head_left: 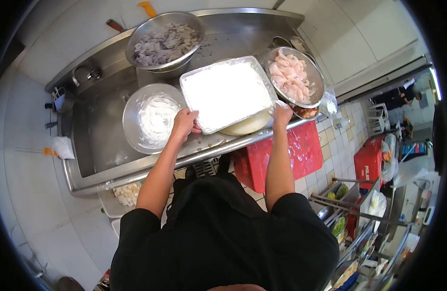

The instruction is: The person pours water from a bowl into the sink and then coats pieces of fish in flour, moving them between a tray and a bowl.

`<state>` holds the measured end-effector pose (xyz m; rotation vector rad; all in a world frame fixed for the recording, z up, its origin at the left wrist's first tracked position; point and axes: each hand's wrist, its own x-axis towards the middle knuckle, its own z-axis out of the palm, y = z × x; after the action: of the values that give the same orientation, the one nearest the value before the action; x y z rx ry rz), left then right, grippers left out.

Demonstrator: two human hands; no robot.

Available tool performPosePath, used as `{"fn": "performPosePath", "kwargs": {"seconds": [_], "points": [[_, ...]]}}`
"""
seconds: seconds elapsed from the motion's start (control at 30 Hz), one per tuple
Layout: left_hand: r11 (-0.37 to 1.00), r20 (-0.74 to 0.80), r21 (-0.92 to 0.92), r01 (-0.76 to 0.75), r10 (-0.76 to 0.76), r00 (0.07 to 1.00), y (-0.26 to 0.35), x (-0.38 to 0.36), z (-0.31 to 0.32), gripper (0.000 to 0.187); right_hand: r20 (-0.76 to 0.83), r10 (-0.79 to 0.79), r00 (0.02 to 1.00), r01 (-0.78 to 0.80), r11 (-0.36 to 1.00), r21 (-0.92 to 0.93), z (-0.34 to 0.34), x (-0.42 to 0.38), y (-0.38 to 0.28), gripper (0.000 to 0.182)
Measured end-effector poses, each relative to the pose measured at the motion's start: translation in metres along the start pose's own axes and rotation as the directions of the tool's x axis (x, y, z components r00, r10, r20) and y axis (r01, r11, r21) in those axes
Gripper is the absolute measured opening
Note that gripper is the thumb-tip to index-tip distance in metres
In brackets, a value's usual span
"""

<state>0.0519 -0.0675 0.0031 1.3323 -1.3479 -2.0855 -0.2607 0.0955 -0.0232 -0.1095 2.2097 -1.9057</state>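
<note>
A rectangular tray [211, 129] filled with white powder is tilted over the steel sink counter. My left hand [185, 122] is closed on its near left corner, and my right hand [281, 114] grips the right corner. Under the tray shows part of a pale yellowish round thing [247, 125]. Left of the tray sits a metal bowl [131, 119] with white powder or paste inside. To the right is a bowl [321, 89] of pale raw meat strips [291, 76], resting above a bowl of reddish-brown food [305, 112].
A large bowl [199, 34] of greyish shredded food stands at the back. The faucet [83, 75] is at the far left of the sink. Below the counter edge are a red plastic surface [301, 150] and a tub of white pieces [126, 194]. A person [400, 97] stands far right.
</note>
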Motion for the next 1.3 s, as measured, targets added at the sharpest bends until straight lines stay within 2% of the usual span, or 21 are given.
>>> {"fn": "performPosePath", "kwargs": {"seconds": [0.13, 0.2, 0.3, 0.4, 0.53, 0.57, 0.6, 0.67, 0.77, 0.87, 1.03, 1.1, 1.2, 1.23, 1.3], "points": [[1.000, 0.002, -0.030, 0.000, 0.000, 1.000, -0.003, -0.007, 0.013, 0.019, -0.007, -0.020, 1.000, 0.021, 0.988, 0.151, 0.000, 0.007, -0.009, 0.029], [0.999, -0.008, -0.052, 0.009, -0.009, 1.000, -0.007, -0.009, 0.018, 0.018, -0.034, 0.016, 0.999, -0.003, 0.934, 0.357, 0.001, 0.007, -0.019, 0.029], [0.993, -0.018, -0.117, 0.023, -0.025, 1.000, -0.014, -0.016, 0.030, 0.016, 0.004, 0.177, 0.984, -0.169, 0.934, 0.316, -0.015, 0.027, -0.014, 0.027], [0.980, -0.032, -0.196, 0.043, -0.050, 0.998, -0.024, -0.024, 0.038, 0.016, -0.027, 0.293, 0.956, -0.279, 0.932, 0.233, -0.026, 0.035, -0.024, 0.025], [0.944, -0.040, -0.320, 0.081, -0.099, 0.994, -0.026, -0.039, 0.054, 0.016, 0.017, 0.254, 0.967, -0.251, 0.943, 0.217, -0.040, 0.055, -0.012, 0.020], [0.938, -0.043, -0.336, 0.082, -0.102, 0.994, -0.026, -0.041, 0.058, 0.016, 0.056, 0.231, 0.971, -0.238, 0.940, 0.244, -0.042, 0.060, -0.010, 0.018], [0.933, -0.048, -0.351, 0.081, -0.105, 0.993, -0.028, -0.044, 0.060, 0.016, 0.027, 0.232, 0.972, -0.230, 0.932, 0.279, -0.039, 0.056, -0.020, 0.016], [0.921, 0.005, -0.365, 0.140, -0.149, 0.989, -0.037, -0.042, 0.062, 0.019, 0.070, 0.247, 0.967, -0.255, 0.905, 0.342, -0.044, 0.071, -0.010, 0.018], [0.886, 0.143, -0.380, 0.265, -0.227, 0.963, -0.043, -0.043, 0.069, 0.022, -0.020, 0.249, 0.968, -0.227, 0.913, 0.337, -0.044, 0.089, -0.008, 0.027], [0.836, 0.244, -0.409, 0.366, -0.286, 0.927, -0.041, -0.048, 0.083, 0.023, -0.056, 0.219, 0.974, -0.176, 0.891, 0.419, -0.051, 0.111, -0.002, 0.030], [0.904, 0.374, -0.179, 0.389, -0.303, 0.876, -0.046, -0.050, 0.099, 0.043, -0.016, 0.209, 0.978, -0.182, 0.886, 0.426, -0.061, 0.111, -0.019, 0.033], [0.907, 0.395, -0.153, 0.392, -0.308, 0.866, -0.050, -0.046, 0.107, 0.044, 0.035, 0.190, 0.981, -0.185, 0.874, 0.448, -0.064, 0.118, -0.010, 0.031], [0.907, 0.440, -0.113, 0.406, -0.320, 0.839, -0.045, -0.044, 0.117, 0.046, 0.182, 0.183, 0.966, -0.245, 0.870, 0.428, -0.074, 0.138, 0.006, 0.029], [0.907, 0.457, -0.096, 0.409, -0.325, 0.828, -0.042, -0.042, 0.115, 0.047, 0.286, 0.153, 0.946, -0.279, 0.834, 0.475, -0.076, 0.142, 0.009, 0.028], [0.921, 0.492, 0.065, 0.383, -0.364, 0.791, -0.044, -0.037, 0.100, 0.053, 0.346, 0.138, 0.928, -0.289, 0.853, 0.435, -0.083, 0.150, 0.015, 0.028]]}}
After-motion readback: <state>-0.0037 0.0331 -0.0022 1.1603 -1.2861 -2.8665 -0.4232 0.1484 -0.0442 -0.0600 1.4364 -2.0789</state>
